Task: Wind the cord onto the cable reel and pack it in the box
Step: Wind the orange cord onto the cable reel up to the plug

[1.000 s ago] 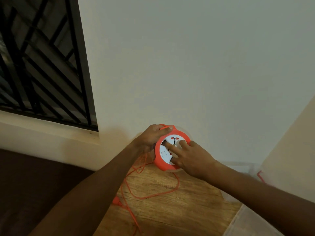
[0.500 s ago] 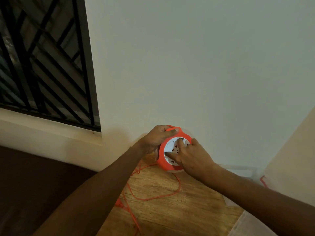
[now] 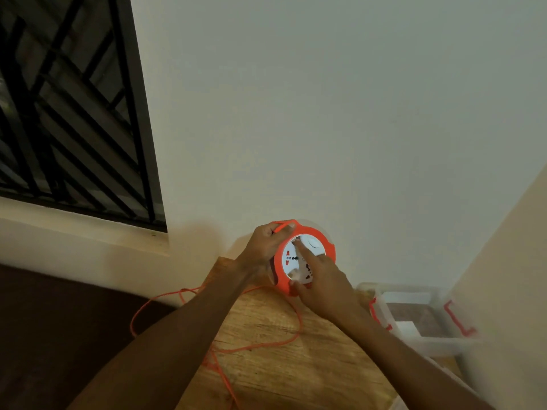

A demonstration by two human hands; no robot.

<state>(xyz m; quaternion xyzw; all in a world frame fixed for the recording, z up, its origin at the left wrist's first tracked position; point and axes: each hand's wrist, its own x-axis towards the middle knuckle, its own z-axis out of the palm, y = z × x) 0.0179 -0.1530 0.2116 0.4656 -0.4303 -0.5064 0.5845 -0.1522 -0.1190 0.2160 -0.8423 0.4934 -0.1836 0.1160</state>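
Observation:
An orange cable reel (image 3: 324,245) with a white socket face is held upright above the wooden table's far edge. My left hand (image 3: 265,247) grips its left rim and the orange handle at the top. My right hand (image 3: 318,279) lies on the white face, index finger stretched up across it, thumb at the lower rim. A thin orange cord (image 3: 254,346) hangs from the reel and lies in loose loops on the table, spilling off its left edge. A clear plastic box (image 3: 429,340) with orange latches stands open at the right.
The wooden table (image 3: 284,377) meets a pale wall behind. A dark barred window (image 3: 68,113) fills the upper left above a ledge. Dark floor lies left of the table. A beige wall or panel (image 3: 509,276) rises at the right beside the box.
The white face has turned under my right hand's fingers, its button now at the top. The view has shifted, showing the box at the right. The cord loops lie differently.

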